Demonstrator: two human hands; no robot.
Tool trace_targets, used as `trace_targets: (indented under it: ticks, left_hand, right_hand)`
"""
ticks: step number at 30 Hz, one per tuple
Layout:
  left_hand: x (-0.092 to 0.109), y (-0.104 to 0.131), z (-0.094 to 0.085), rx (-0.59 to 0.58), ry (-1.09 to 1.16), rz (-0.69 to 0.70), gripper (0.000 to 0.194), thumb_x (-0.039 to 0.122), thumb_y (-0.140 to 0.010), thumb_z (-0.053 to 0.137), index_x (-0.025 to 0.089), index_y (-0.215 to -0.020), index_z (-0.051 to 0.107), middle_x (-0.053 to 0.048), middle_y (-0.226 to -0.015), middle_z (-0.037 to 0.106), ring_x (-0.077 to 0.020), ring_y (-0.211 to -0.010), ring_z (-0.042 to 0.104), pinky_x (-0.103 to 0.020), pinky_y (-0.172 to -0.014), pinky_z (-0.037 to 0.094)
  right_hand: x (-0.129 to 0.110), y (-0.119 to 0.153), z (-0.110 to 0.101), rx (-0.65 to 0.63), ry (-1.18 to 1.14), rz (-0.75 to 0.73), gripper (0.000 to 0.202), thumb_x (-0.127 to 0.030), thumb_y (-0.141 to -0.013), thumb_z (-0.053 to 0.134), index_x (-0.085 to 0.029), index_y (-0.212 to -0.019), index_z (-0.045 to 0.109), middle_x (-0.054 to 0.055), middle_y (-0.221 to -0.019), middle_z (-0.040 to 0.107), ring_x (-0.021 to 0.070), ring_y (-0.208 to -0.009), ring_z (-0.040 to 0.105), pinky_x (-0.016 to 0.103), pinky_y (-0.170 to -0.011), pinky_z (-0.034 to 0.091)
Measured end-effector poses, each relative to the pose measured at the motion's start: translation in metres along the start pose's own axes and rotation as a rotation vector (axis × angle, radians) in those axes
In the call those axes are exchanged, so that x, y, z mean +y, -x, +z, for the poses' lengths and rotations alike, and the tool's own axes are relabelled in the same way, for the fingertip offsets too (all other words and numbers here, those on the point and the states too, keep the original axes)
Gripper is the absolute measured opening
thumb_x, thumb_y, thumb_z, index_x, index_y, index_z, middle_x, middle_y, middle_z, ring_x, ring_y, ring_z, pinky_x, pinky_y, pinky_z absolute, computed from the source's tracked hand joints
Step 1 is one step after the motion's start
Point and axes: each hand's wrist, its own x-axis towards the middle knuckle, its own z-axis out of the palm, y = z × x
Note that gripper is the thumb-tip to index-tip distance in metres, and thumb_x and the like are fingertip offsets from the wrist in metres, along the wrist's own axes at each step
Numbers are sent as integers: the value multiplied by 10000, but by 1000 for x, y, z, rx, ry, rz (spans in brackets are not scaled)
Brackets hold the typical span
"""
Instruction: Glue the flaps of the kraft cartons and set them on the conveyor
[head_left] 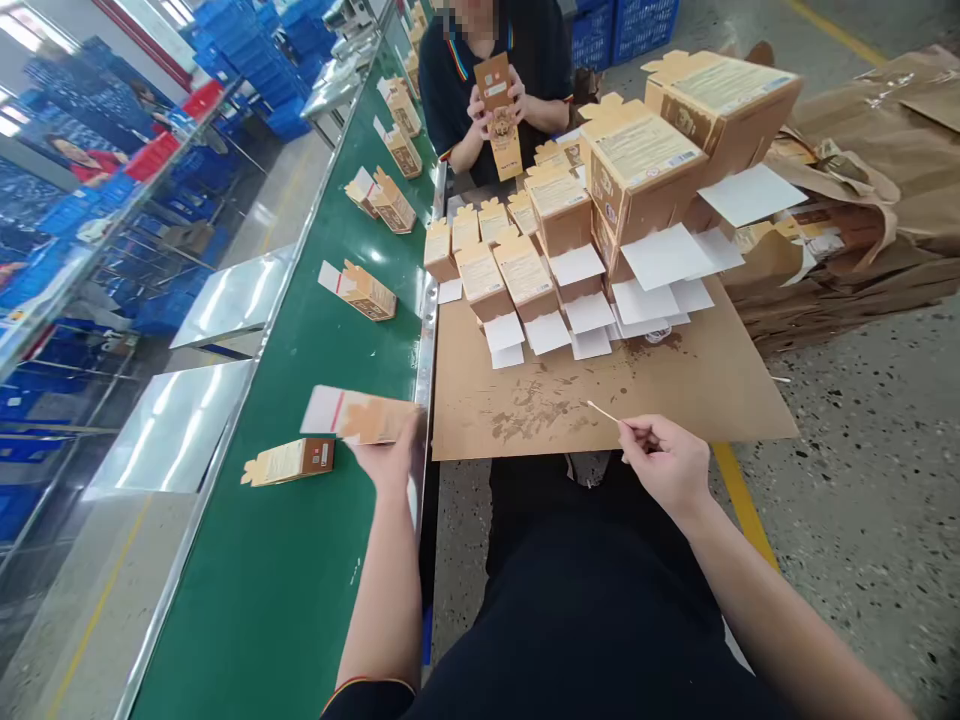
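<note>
Over the green conveyor belt (300, 590), my left hand (390, 455) grips a small brown carton (375, 418) with its flaps open. The carton is blurred by motion, and its white flap points left. Just beyond it another carton (292, 462) lies on the belt. My right hand (664, 460) pinches a thin cotton swab (602, 411) between thumb and fingers, its tip pointing up and left. This hand hovers at the near edge of a cardboard sheet (720, 400), which has dark wet-looking smudges on it. Stacked open cartons (525, 275) with white flaps stand at the sheet's far side.
Across the stack, a co-worker (540, 90) holds a carton (495, 110) in both hands. More cartons (371, 290) stand along the belt. Wrapped brown paper bundles (870, 270) lie at the right. A metal rail (426, 350) edges the belt. Steel tables (172, 425) stand at left.
</note>
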Motion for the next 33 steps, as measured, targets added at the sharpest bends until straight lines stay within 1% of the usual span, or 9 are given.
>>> trace_targets:
  ticks: [3, 6, 9, 13, 17, 22, 26, 29, 33]
  left_hand:
    - [1, -35, -22, 173, -75, 44, 1313, 430, -601, 1144, 215, -1637, 367, -240, -1699, 570, -394, -1604, 600, -588, -1339, 510]
    - [-4, -45, -32, 167, -178, -67, 1227, 359, -590, 1134, 199, -1574, 418, -228, -1647, 612, -382, -1586, 613, -593, -1359, 477]
    - [-15, -21, -35, 195, -223, -96, 1154, 310, -640, 1094, 204, -1577, 428, -230, -1640, 598, -373, -1607, 584, -578, -1395, 422]
    - [-17, 33, -27, 291, -191, 134, 895, 410, -838, 951, 236, -1564, 457, -203, -1606, 580, -360, -1634, 538, -591, -1401, 397]
    - [22, 37, 23, 52, 54, 231, 549, 503, -994, 812, 260, -1442, 610, -165, -1524, 656, -337, -1578, 600, -538, -1377, 435]
    - [93, -43, 138, -234, 188, -51, 560, 601, -997, 799, 260, -1433, 714, -126, -1618, 678, -355, -1615, 569, -469, -1352, 458]
    - [119, -82, 206, -441, 121, -208, 674, 622, -855, 930, 196, -1353, 773, -203, -1561, 725, -441, -1637, 540, -548, -1349, 443]
    - [117, -78, 219, -493, 106, -252, 625, 595, -839, 924, 198, -1305, 797, -223, -1503, 765, -471, -1584, 602, -614, -1316, 470]
    - [102, -61, 186, -413, 189, -187, 537, 550, -910, 835, 220, -1331, 788, -170, -1490, 790, -430, -1545, 648, -618, -1308, 499]
  right_hand:
    - [-1, -7, 3, 1, -37, 17, 415, -587, -1051, 741, -247, -817, 782, 19, -615, 724, 187, -484, 703, 314, -548, 620]
    - [-4, -15, 4, -14, -58, 2, 449, -626, -1045, 740, -248, -807, 785, 18, -610, 722, 187, -478, 707, 315, -549, 622]
    - [-2, -17, -8, 6, -48, 24, 477, -672, -1034, 738, -247, -826, 796, 20, -612, 726, 189, -487, 711, 317, -561, 636]
    - [7, -11, -41, 122, -3, 130, 533, -751, -974, 766, -234, -852, 813, 38, -609, 733, 197, -478, 710, 314, -530, 642]
    - [7, -12, -61, 237, 4, 201, 531, -774, -882, 831, -246, -822, 813, 63, -602, 726, 235, -449, 698, 356, -470, 639]
    - [-7, -19, -55, 222, -34, 175, 496, -736, -862, 858, -247, -802, 795, 66, -612, 739, 244, -447, 703, 371, -468, 647]
    - [-12, -11, -53, 251, -51, 156, 431, -685, -890, 853, -262, -824, 805, 59, -621, 743, 255, -460, 711, 393, -481, 653]
    - [-9, -2, -59, 290, -21, 146, 373, -650, -914, 842, -284, -844, 820, 58, -626, 742, 273, -486, 723, 427, -505, 666]
    - [-2, 0, -70, 331, 4, 170, 334, -603, -904, 848, -277, -832, 826, 72, -660, 756, 258, -493, 715, 418, -521, 663]
